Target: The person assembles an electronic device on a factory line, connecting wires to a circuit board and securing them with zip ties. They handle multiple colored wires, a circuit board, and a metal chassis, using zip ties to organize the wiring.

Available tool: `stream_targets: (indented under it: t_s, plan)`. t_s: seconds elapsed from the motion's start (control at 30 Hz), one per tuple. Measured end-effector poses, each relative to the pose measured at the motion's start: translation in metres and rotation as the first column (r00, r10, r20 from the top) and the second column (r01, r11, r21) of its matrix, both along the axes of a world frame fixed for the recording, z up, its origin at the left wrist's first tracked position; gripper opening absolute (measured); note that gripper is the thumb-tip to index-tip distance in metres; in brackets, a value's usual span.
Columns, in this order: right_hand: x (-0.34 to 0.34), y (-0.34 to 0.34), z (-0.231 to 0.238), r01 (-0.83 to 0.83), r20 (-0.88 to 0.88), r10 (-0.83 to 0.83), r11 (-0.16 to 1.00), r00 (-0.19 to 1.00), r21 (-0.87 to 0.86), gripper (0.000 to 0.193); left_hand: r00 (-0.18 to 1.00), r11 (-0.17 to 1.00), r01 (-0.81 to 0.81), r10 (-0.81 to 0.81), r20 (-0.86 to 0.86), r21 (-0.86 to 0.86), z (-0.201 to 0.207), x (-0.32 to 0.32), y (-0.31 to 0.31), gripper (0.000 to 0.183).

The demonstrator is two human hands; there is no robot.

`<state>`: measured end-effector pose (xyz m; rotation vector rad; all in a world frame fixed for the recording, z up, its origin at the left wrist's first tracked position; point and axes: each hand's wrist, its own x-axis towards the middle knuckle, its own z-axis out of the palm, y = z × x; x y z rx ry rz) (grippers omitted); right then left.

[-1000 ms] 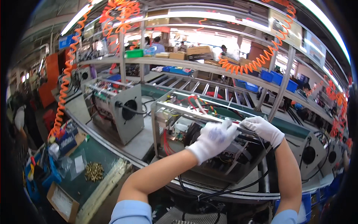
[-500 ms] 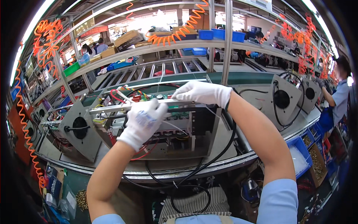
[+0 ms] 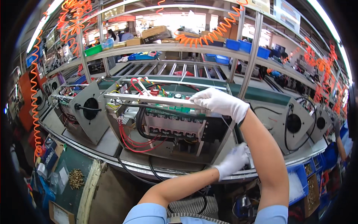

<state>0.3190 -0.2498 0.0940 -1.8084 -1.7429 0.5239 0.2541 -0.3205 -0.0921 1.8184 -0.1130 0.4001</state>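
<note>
Right grip (image 3: 220, 103) pinches a metal rail (image 3: 149, 99); slackening could drop it onto circuitry (image 3: 182, 109) beneath. Whether the left grip (image 3: 234, 162), below, holds anything is unclear.

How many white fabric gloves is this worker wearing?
2: one on the right hand, at the silver metal bar atop the open grey machine; one on the left hand, lower, near the bench's metal edge.

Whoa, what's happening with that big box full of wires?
Someone's working on an open metal box with red wires inside. Their white-gloved right hand touches the box's top front rail, toward its right end. Their gloved left hand is lower, near the bench edge; I can't tell whether it holds anything.
</note>
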Motion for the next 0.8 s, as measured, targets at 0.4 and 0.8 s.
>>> stream_targets:
  t_s: [0.4,0.8]
  plan:
    - [-0.007,-0.001,0.002,-0.009,-0.194,-0.016,0.992,0.981,-0.129,0.035,0.954,0.991,-0.035,0.071,0.293,-0.126,-0.034,0.108,-0.034,0.028]
    - [0.001,-0.006,0.002,-0.019,-0.22,-0.007,0.993,0.976,-0.119,0.031,0.992,0.727,-0.033,-0.061,0.112,0.686,0.03,-0.005,0.029,0.025]
